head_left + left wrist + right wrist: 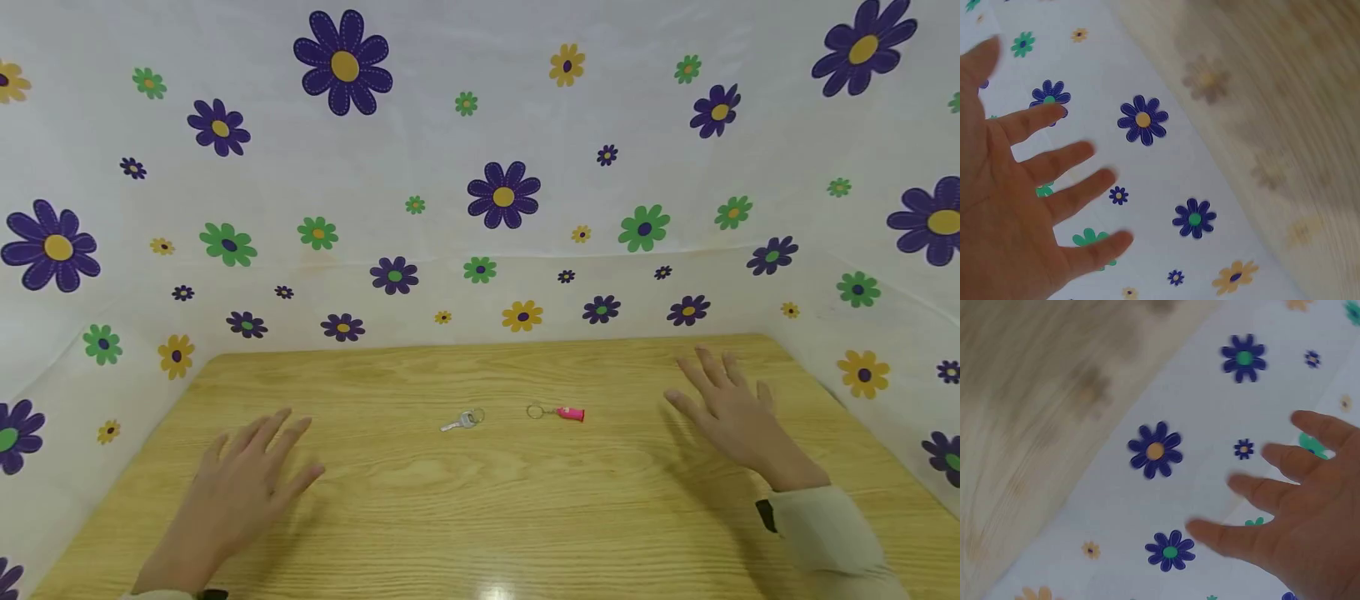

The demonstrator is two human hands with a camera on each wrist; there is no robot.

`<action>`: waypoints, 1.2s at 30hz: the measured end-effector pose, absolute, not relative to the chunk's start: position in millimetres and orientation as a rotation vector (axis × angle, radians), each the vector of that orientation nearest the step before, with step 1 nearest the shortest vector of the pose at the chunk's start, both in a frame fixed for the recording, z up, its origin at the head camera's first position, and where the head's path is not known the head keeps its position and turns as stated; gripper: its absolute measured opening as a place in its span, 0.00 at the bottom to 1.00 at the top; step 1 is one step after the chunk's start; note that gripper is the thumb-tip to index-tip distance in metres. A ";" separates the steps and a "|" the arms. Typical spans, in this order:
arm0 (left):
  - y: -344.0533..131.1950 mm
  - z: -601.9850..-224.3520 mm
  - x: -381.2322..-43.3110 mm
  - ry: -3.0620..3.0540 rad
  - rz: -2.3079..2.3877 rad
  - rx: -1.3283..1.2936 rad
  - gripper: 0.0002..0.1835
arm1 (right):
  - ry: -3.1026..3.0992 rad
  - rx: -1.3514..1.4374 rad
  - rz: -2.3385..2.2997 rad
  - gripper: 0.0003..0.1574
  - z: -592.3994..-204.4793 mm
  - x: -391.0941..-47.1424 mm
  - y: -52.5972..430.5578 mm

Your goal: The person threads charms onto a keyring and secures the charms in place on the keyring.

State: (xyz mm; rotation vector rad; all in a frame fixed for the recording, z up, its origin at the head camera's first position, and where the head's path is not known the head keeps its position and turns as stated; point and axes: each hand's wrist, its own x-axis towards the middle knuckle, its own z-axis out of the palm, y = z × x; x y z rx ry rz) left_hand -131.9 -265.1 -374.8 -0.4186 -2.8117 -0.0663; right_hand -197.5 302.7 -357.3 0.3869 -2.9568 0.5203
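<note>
Near the middle of the table lies a silver key (467,419) with a small ring, its blade toward the left. To its right rests a pink keychain charm (572,413), joined by a short chain to a metal ring (535,410). On the left side, my left hand (238,487) is spread above the wood, fingers apart and holding nothing. My right hand (738,421) hovers over the right side, also with spread fingers and nothing in them. Both wrist views show the palms bare, the left hand (1016,206) and the right hand (1310,500); key and charm are outside those views.
A wood-grain table (480,500) spreads beneath both hands. White cloth (420,158) printed with purple, green and yellow flowers stands as a wall at the back and along both sides. Light sleeves (832,529) cover the forearms.
</note>
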 end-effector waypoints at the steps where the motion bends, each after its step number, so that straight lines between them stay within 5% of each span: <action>1: -264.2 -373.5 -134.6 -2.822 -0.093 -0.438 0.31 | -2.931 0.392 0.570 0.44 -354.5 -197.9 301.8; 5: -259.4 -368.8 -144.4 -2.867 -0.220 -0.470 0.20 | -2.827 0.425 0.795 0.33 -344.3 -198.1 296.4; 10: -252.7 -364.1 -150.0 -2.888 -0.318 -0.457 0.18 | -2.799 0.427 0.986 0.26 -341.1 -202.7 292.4; 36: -224.6 -363.5 -191.0 -2.977 -0.866 -0.538 0.22 | -2.960 0.485 1.683 0.32 -340.2 -251.7 252.4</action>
